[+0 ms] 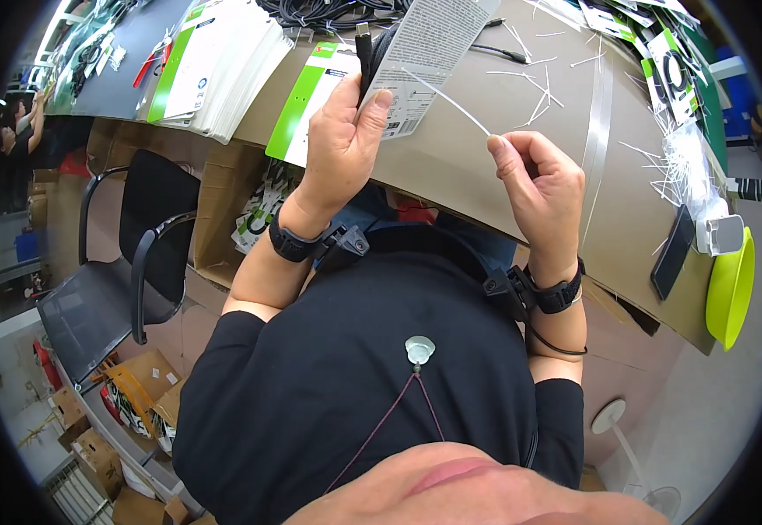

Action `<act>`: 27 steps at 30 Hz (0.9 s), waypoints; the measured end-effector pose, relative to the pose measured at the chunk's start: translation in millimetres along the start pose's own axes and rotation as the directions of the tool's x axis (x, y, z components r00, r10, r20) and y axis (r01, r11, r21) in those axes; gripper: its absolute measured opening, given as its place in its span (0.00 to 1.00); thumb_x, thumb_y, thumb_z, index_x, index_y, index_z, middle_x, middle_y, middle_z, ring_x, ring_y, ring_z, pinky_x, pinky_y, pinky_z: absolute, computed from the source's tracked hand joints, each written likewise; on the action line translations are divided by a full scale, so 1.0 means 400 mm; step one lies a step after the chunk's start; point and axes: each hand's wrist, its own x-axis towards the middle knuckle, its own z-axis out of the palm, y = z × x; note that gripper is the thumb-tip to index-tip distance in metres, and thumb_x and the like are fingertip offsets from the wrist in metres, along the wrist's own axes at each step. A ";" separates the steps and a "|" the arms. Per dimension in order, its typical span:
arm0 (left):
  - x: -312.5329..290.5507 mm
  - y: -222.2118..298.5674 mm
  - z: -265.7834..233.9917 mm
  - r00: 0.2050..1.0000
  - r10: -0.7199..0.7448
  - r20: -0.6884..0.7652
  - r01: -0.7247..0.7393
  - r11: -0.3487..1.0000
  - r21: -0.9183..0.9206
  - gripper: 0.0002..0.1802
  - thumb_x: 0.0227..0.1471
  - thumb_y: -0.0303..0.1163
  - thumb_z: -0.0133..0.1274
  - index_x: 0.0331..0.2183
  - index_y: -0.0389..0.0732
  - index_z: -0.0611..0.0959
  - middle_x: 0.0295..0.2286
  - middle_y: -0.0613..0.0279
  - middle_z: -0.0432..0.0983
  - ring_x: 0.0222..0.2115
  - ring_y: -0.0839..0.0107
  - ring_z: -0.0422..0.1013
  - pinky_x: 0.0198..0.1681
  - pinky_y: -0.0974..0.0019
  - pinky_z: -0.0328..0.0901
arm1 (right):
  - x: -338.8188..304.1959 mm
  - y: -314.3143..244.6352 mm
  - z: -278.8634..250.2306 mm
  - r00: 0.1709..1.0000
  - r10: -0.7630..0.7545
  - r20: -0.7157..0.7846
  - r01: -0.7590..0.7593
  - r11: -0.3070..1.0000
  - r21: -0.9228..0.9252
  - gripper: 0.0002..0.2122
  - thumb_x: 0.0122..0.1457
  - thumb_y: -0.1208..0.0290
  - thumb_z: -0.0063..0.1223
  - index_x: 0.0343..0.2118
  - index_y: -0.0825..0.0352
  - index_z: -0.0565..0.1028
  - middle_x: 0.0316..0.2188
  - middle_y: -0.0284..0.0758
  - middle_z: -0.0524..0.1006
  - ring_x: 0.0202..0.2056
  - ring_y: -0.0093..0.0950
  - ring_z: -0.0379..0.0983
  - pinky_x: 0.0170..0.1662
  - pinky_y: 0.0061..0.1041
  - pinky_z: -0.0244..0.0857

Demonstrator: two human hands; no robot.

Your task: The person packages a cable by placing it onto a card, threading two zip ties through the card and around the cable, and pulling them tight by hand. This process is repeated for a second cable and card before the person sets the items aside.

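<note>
My left hand (344, 149) is closed on a grey printed backing card (440, 39) and a black cable (364, 54) lying against it. The cable's plug points upward above my thumb. A thin white cable tie (451, 101) runs from the card's face to my right hand (540, 188), where thumb and forefinger pinch its end. Whether the tie passes through the card is hidden. Under my left hand lies a green and white card (289, 118) on the grey-brown table (477, 179).
A stack of white cards (232, 74) and red-handled pliers (155, 61) lie at the left. Black cables (311, 13) are heaped at the back. Loose ties (543, 96), a phone (673, 254) and a yellow-green bowl (731, 293) are on the right. A chair (136, 236) stands left.
</note>
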 end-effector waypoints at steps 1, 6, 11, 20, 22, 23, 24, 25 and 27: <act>0.000 0.000 -0.001 1.000 0.000 0.003 0.000 1.000 0.002 0.12 0.58 0.30 0.48 0.40 0.31 0.76 0.28 0.58 0.76 0.26 0.74 0.69 0.32 0.72 0.65 | 0.000 0.000 0.000 1.000 0.000 0.000 0.000 1.000 0.000 0.08 0.56 0.72 0.57 0.28 0.73 0.77 0.18 0.26 0.71 0.21 0.13 0.64 0.25 0.13 0.58; 0.002 -0.003 -0.004 1.000 0.002 0.009 -0.002 1.000 0.004 0.12 0.58 0.29 0.48 0.40 0.31 0.76 0.27 0.57 0.76 0.26 0.73 0.69 0.31 0.72 0.65 | 0.001 -0.002 0.000 1.000 0.007 -0.006 -0.007 1.000 0.007 0.08 0.56 0.72 0.57 0.28 0.73 0.76 0.18 0.26 0.71 0.21 0.13 0.64 0.25 0.13 0.58; -0.001 0.005 0.003 0.999 -0.001 0.035 0.000 1.000 0.001 0.14 0.58 0.30 0.49 0.43 0.30 0.75 0.28 0.58 0.76 0.27 0.75 0.69 0.31 0.72 0.65 | 0.002 0.005 -0.001 1.000 -0.002 -0.006 0.002 1.000 0.028 0.08 0.56 0.72 0.57 0.28 0.73 0.77 0.18 0.26 0.71 0.21 0.13 0.65 0.25 0.13 0.59; 0.025 0.068 -0.018 0.827 -0.199 0.526 0.308 0.943 -0.128 0.18 0.57 0.29 0.50 0.49 0.33 0.73 0.32 0.60 0.76 0.32 0.79 0.68 0.35 0.74 0.64 | 0.019 0.043 0.007 0.975 0.117 0.191 -0.164 0.954 0.251 0.07 0.55 0.72 0.58 0.30 0.71 0.77 0.20 0.29 0.74 0.24 0.17 0.69 0.27 0.16 0.63; 0.037 0.078 -0.027 0.782 -0.275 0.560 0.296 0.953 0.055 0.18 0.56 0.27 0.50 0.48 0.34 0.73 0.33 0.58 0.76 0.33 0.75 0.71 0.36 0.73 0.65 | 0.022 0.043 0.001 0.991 -0.132 -0.027 0.134 0.988 0.082 0.06 0.54 0.72 0.59 0.30 0.70 0.77 0.22 0.30 0.75 0.26 0.19 0.70 0.29 0.17 0.64; 0.043 0.086 -0.026 0.780 -0.278 0.561 0.301 0.952 0.053 0.18 0.56 0.27 0.50 0.48 0.34 0.73 0.33 0.58 0.76 0.33 0.75 0.71 0.36 0.73 0.65 | 0.025 0.042 -0.006 0.894 -0.406 -0.190 0.384 0.912 -0.142 0.06 0.53 0.73 0.59 0.31 0.69 0.78 0.23 0.31 0.76 0.27 0.21 0.71 0.31 0.19 0.65; 0.051 0.096 -0.024 0.788 -0.195 0.584 0.104 0.977 0.185 0.17 0.54 0.27 0.51 0.47 0.35 0.74 0.33 0.57 0.76 0.33 0.70 0.71 0.37 0.72 0.65 | 0.029 0.041 -0.012 0.698 -0.662 -0.273 0.548 0.739 -0.391 0.06 0.52 0.73 0.60 0.31 0.69 0.78 0.25 0.32 0.77 0.29 0.23 0.72 0.32 0.21 0.66; 0.054 0.105 -0.019 0.776 -0.115 0.621 -0.101 0.948 0.301 0.17 0.53 0.26 0.51 0.46 0.36 0.74 0.33 0.55 0.76 0.34 0.66 0.72 0.37 0.70 0.66 | 0.029 0.037 -0.015 0.703 -0.656 -0.273 0.540 0.743 -0.395 0.06 0.52 0.73 0.60 0.31 0.69 0.78 0.25 0.32 0.77 0.29 0.23 0.72 0.32 0.21 0.66; 0.045 0.105 0.001 0.741 -0.043 0.670 -0.301 0.871 0.389 0.17 0.51 0.25 0.52 0.45 0.37 0.75 0.34 0.54 0.76 0.34 0.62 0.73 0.37 0.68 0.66 | 0.037 0.021 -0.008 0.756 -0.649 -0.083 0.592 0.732 -0.337 0.06 0.51 0.74 0.60 0.31 0.68 0.78 0.29 0.34 0.77 0.33 0.27 0.72 0.35 0.23 0.66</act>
